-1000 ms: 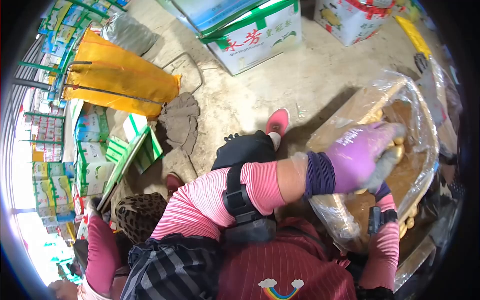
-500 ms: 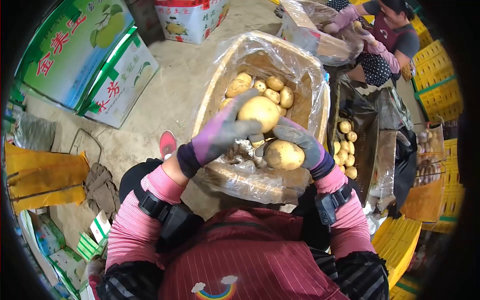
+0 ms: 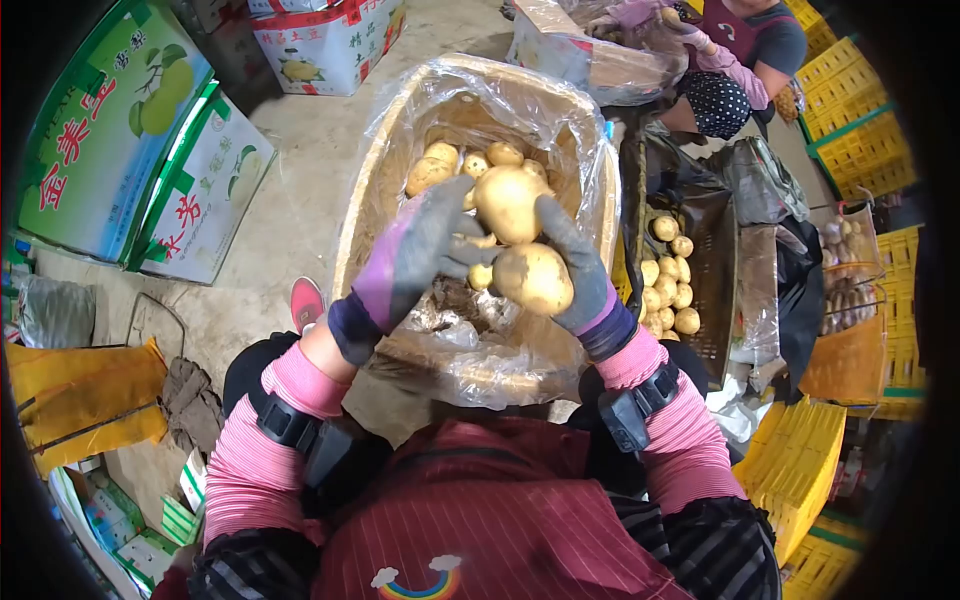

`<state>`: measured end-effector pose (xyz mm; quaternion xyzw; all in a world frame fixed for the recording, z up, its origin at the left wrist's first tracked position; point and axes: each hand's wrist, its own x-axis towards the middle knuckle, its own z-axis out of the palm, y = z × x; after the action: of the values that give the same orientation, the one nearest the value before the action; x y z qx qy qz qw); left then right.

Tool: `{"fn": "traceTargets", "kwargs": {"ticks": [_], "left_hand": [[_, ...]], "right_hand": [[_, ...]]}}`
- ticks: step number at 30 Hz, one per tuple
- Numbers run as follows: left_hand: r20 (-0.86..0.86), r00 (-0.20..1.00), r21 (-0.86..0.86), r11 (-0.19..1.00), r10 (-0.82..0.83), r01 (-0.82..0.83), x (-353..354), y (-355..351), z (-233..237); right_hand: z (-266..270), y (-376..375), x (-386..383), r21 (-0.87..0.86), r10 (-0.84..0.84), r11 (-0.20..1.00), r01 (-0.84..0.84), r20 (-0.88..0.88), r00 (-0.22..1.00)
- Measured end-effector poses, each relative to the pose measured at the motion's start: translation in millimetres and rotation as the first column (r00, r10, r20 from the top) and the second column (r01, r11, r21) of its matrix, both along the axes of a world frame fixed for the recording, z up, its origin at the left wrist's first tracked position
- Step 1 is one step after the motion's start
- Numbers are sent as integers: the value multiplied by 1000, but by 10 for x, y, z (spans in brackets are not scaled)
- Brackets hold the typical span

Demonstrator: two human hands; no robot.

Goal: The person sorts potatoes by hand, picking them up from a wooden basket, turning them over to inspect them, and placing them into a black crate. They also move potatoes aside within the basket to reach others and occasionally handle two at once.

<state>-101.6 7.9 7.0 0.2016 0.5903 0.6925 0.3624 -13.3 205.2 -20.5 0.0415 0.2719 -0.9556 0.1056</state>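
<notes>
My left hand (image 3: pixel 420 245), in a grey and purple glove, is slightly blurred. Its fingers are spread, with the tips close to the left side of a large potato (image 3: pixel 510 203). My gloved right hand (image 3: pixel 583 270) grips a second large potato (image 3: pixel 535 279), dirt-stained on its left side, and its upper fingers press against the first one. Both potatoes are above a carton (image 3: pixel 367 215) lined with clear plastic. Inside the carton, several potatoes (image 3: pixel 432 170) lie at the far end, partly hidden by my hands. A small potato (image 3: pixel 481 276) shows below my left fingertips.
On the right stands a dark crate (image 3: pixel 715 330) with several potatoes (image 3: pixel 668 290). Another person (image 3: pixel 735 75) works at a plastic-lined box (image 3: pixel 600 65) at the back. Pear cartons (image 3: pixel 205 200) are stacked on the left, yellow crates (image 3: pixel 850 110) on the right.
My left fingers have loosened from the upper potato, and my right hand has come up against it while keeping the lower one. The view has shifted, so the carton sits further left.
</notes>
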Motion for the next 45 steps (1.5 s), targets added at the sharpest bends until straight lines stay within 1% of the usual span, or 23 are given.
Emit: {"fn": "traceTargets", "kwargs": {"ticks": [1,2,5,6,8,11,15,16,17,18,20,23,25,26,27,28,29,32,33,39,41,43,45], "left_hand": [[-14,1000,60,998,15,-14,72,49,61],[-337,940,-7,998,60,-66,111,160,-130],[-624,776,66,996,93,-66,375,303,-399],[-623,777,66,995,96,-70,428,313,-383],[74,997,54,999,-7,3,485,305,-196],[159,981,149,985,-110,87,199,235,-157],[151,988,292,956,-14,-31,80,222,-161],[-297,955,228,969,-24,96,3,169,-237],[-297,955,225,970,-25,96,-42,133,-211],[-214,977,120,992,-23,50,-70,107,-161],[-126,992,10,1000,-13,15,-41,122,-134],[-27,1000,-49,999,-2,0,47,211,-148],[123,991,-75,995,-55,65,-17,253,-242],[-151,972,-179,972,-183,155,-14,232,-191],[-400,859,-298,932,-319,207,-16,218,-161],[-352,882,-273,935,-314,225,-3,201,-161],[-357,879,-269,936,-316,227,8,213,-154],[147,903,-97,903,-403,419,-86,256,-267],[149,900,-91,901,-409,425,-79,284,-328],[54,998,-83,996,-22,27,-36,178,-84],[21,1000,-67,998,4,-3,-46,37,0],[5,998,-42,997,60,-60,-99,-84,53],[-7,996,-50,995,85,-85,-121,-224,129]], "right_hand": [[-86,44,-14,38,-128,991,127,21,992],[-110,56,-16,19,-180,984,179,38,983],[-108,-41,-34,18,-288,958,288,37,957],[-99,-84,-34,33,-342,939,341,19,939],[-71,-103,-21,126,-357,924,360,-49,933],[127,5,-16,136,-394,906,401,-78,916],[278,260,44,-8,-371,928,372,-101,923],[136,437,59,-70,-335,940,334,-11,942],[62,502,57,-134,-291,945,299,77,954],[-44,440,115,161,-409,906,392,88,908],[56,364,217,645,-156,735,209,-140,978],[158,130,276,885,25,417,208,-240,970],[147,89,340,868,-13,473,154,-168,986],[122,127,371,868,-21,472,156,-166,986],[82,193,396,759,-23,646,78,-83,996],[73,254,418,611,-4,791,6,-4,1000],[94,299,453,615,-9,788,12,-8,1000],[59,448,595,537,-158,838,99,65,985],[94,522,641,535,-189,833,139,41,981],[-527,1971,986,405,-596,756,514,99,797],[-559,2096,1168,454,-684,682,574,116,721],[-1347,2808,1626,763,-683,438,475,-61,727],[-1705,3171,1799,701,-914,406,586,320,250]]}}
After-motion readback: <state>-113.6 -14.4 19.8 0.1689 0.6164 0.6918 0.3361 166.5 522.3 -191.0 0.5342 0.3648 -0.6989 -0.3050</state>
